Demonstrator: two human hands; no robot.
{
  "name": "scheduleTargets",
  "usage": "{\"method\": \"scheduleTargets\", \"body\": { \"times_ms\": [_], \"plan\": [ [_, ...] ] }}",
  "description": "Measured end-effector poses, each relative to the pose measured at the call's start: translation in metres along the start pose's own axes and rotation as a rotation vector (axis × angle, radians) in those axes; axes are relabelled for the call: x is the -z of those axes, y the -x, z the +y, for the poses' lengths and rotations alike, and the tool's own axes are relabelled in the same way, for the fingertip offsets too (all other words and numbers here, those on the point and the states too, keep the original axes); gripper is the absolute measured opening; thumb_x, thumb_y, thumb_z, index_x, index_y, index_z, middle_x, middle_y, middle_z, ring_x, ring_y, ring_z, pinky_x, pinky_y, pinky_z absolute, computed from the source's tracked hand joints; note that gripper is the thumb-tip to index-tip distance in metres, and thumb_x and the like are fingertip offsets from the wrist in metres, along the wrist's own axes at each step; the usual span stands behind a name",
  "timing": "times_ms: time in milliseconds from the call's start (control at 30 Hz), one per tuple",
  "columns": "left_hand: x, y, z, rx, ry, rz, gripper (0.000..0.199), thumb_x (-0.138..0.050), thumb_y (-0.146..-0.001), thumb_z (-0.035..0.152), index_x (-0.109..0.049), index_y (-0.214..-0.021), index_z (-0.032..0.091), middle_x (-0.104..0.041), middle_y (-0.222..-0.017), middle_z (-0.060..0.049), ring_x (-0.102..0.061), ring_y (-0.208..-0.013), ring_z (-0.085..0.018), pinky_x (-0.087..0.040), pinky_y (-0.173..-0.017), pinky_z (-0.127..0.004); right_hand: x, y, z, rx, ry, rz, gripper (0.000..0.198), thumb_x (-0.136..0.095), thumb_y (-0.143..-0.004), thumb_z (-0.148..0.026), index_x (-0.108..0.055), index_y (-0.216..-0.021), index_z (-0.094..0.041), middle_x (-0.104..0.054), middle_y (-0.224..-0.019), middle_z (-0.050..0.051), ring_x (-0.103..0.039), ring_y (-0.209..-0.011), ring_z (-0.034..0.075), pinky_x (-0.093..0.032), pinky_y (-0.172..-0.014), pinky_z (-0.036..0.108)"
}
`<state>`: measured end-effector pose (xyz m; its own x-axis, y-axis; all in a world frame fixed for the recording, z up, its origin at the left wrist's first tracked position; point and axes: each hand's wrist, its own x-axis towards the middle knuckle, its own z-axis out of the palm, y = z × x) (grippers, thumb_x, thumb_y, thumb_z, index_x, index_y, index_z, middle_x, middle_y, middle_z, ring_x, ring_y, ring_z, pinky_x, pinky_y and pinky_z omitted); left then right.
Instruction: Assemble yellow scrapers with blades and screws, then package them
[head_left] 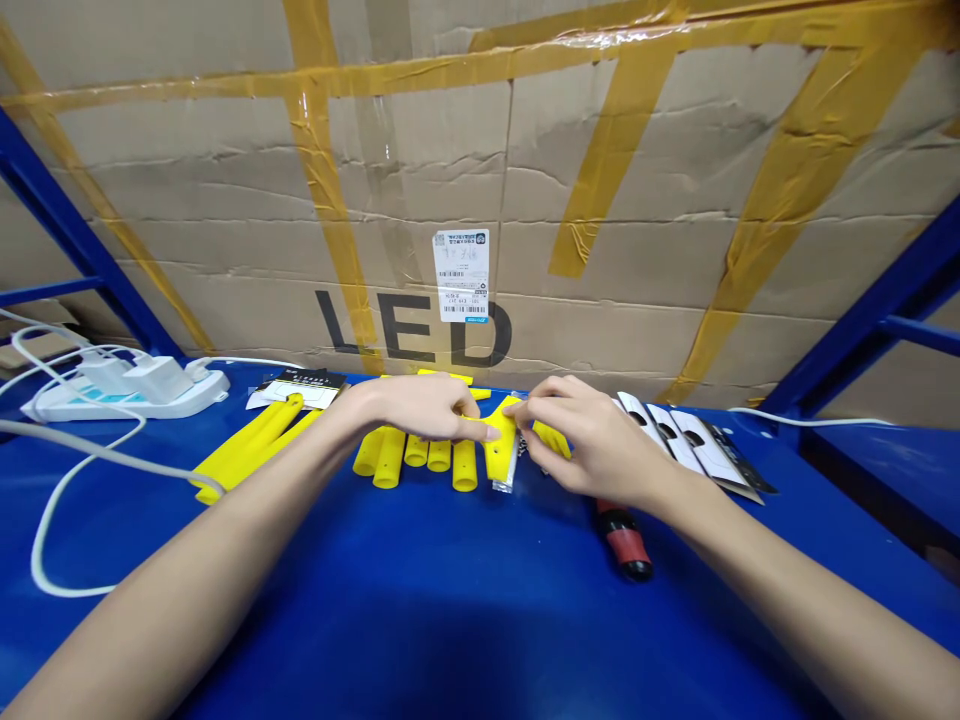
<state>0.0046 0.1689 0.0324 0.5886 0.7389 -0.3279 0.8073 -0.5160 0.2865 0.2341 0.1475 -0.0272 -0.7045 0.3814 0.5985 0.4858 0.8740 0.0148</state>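
Observation:
My left hand (424,405) is closed on a yellow plastic piece (498,458) that has a small hole in its face, the thumb lying across it. Close beside it, my right hand (585,430) has its fingers bent together near the piece's upper right edge; whatever is between the fingertips is too small or hidden to tell. Under and beside the piece lies a clear plastic bag (504,486) with small dark metal bits. Several short yellow tubes (387,462) lie below my left hand. Another yellow part (553,440) shows partly behind my right fingers.
A red and black screwdriver handle (628,545) lies below my right wrist. White cards (705,450) are at right. Longer yellow pieces (251,445) and a black-and-white package (300,388) sit left, near a white power strip (165,400) with cables. A large cardboard box (420,200) stands behind.

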Motion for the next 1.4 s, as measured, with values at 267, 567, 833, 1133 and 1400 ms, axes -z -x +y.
{"method": "scheduleTargets", "body": {
  "times_ms": [267,567,833,1133,1400],
  "plan": [
    [-0.001,-0.002,-0.002,0.027,-0.017,0.027,0.056,-0.045,-0.088,0.067,-0.07,-0.087,0.017,-0.07,-0.081,-0.005,-0.057,-0.067,-0.017,-0.036,-0.059,-0.027,0.0,-0.004,-0.005,-0.156,-0.157,-0.016,0.02,-0.052,-0.087,-0.01,-0.064,-0.101,-0.017,-0.07,-0.097,0.008,-0.059,-0.094,0.022,-0.048,-0.084,0.037],
    [-0.001,-0.002,-0.006,0.061,-0.064,0.014,0.059,-0.043,-0.087,0.07,-0.067,-0.081,0.016,-0.069,-0.081,-0.006,-0.056,-0.067,-0.017,-0.035,-0.058,-0.028,0.008,-0.005,0.001,-0.355,-0.211,0.106,0.015,-0.054,-0.082,-0.01,-0.065,-0.088,-0.018,-0.07,-0.088,0.003,-0.063,-0.082,0.018,-0.046,-0.078,0.031],
    [0.001,-0.001,-0.009,0.117,-0.071,0.006,0.055,-0.047,-0.086,0.069,-0.062,-0.073,0.017,-0.067,-0.075,-0.006,-0.054,-0.063,-0.016,-0.034,-0.056,-0.028,0.003,0.003,0.007,-0.391,0.019,-0.415,0.015,-0.054,-0.078,-0.009,-0.064,-0.082,-0.019,-0.057,-0.081,0.006,-0.054,-0.071,0.018,-0.033,-0.063,0.029],
    [0.001,0.0,-0.009,0.107,-0.079,0.015,0.06,-0.043,-0.087,0.072,-0.064,-0.079,0.017,-0.071,-0.083,-0.008,-0.058,-0.067,-0.017,-0.036,-0.058,-0.028,-0.011,0.003,0.0,-0.332,0.108,-0.486,0.015,-0.054,-0.082,-0.01,-0.065,-0.085,-0.019,-0.057,-0.08,0.008,-0.054,-0.074,0.02,-0.027,-0.062,0.03],
    [0.001,0.0,-0.008,0.094,-0.072,-0.004,0.059,-0.044,-0.085,0.072,-0.063,-0.075,0.018,-0.071,-0.079,-0.006,-0.057,-0.065,-0.017,-0.034,-0.056,-0.028,-0.015,0.004,0.0,-0.42,-0.01,-0.466,0.014,-0.057,-0.082,-0.007,-0.063,-0.085,-0.02,-0.064,-0.08,0.006,-0.057,-0.074,0.018,-0.03,-0.061,0.027]
  ]
}}
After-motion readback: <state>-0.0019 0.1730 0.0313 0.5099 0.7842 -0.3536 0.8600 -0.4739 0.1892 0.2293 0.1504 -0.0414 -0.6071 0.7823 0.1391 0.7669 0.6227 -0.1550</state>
